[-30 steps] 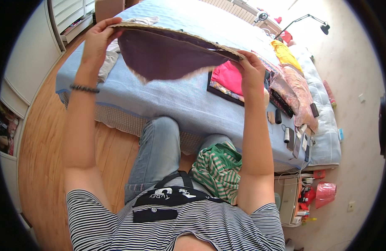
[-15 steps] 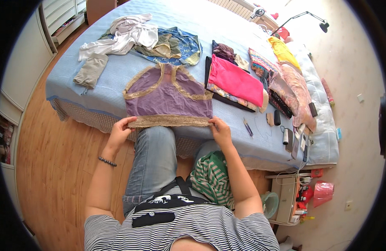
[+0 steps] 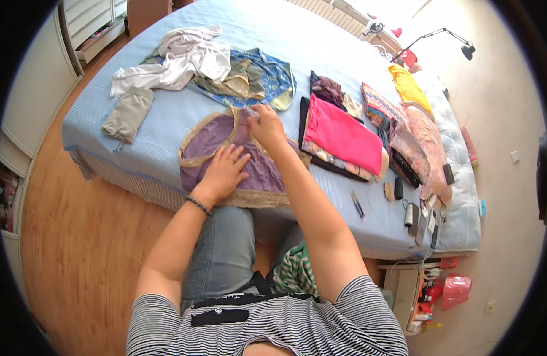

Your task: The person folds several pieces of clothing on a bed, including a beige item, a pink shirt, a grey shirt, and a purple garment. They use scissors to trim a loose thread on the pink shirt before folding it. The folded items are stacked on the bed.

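Observation:
A purple camisole top (image 3: pixel 209 140) with gold lace edging lies spread at the near edge of the bed. My left hand (image 3: pixel 226 172) rests flat on its middle, fingers spread. Higher up, my right hand (image 3: pixel 265 126) has its fingers bent and closed at the top edge near a strap; my right forearm hides much of the right side of the garment. Directly beyond is a crumpled blue patterned cloth (image 3: pixel 277 77) with an olive-brown garment (image 3: pixel 244 80) on it. To the right lies a folded bright pink garment (image 3: pixel 344 133) on a stack.
A white garment (image 3: pixel 193 56) lies crumpled at the far left, with a grey folded bundle (image 3: pixel 128 115) nearer. Small scissors or snips (image 3: pixel 358 204) and several small devices lie at the right of the bed. A green striped cloth (image 3: pixel 294 270) is by my lap.
Both hands have let go of the lower lace hem. The left moved onto the middle of the top, and the right reached forward to its top edge.

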A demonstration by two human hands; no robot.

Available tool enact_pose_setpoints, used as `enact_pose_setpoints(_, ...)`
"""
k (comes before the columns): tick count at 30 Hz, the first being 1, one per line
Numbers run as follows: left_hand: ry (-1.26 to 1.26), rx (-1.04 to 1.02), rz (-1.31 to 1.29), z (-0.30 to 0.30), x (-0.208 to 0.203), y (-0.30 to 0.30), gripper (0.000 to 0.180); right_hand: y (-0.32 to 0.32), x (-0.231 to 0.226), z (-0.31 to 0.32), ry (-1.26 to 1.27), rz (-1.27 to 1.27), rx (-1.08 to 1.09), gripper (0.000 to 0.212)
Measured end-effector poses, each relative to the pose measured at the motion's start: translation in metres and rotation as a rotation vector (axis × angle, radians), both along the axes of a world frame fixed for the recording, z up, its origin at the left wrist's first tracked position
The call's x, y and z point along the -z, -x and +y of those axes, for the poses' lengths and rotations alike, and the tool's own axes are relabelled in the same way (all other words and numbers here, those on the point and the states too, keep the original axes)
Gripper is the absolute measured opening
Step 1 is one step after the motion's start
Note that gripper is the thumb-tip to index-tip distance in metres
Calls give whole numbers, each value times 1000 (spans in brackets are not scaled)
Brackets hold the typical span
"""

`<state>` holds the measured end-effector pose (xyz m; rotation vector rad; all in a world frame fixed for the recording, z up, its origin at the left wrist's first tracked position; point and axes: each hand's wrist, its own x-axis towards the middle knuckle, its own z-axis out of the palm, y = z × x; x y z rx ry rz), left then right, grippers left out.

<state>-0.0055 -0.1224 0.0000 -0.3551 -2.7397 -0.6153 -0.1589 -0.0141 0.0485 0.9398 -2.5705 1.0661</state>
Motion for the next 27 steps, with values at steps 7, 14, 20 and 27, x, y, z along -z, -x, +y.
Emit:
enact_pose_setpoints(7,133,-3,-55,0,5,11,52,49,20,-33,-695,92,57,26)
enact_pose_setpoints(14,97,-336,13,-31,1,-26,41,-88,3,45,-279,541,-288,17)
enact_pose_setpoints(20,-193,-402,228,-61,-9,-71,20,-156,42,89,-338,347,-277,29)
enact_pose_setpoints(27,-168,-112,221,-8,-16,-48,38,-143,35,75,-66,-82,-385,21)
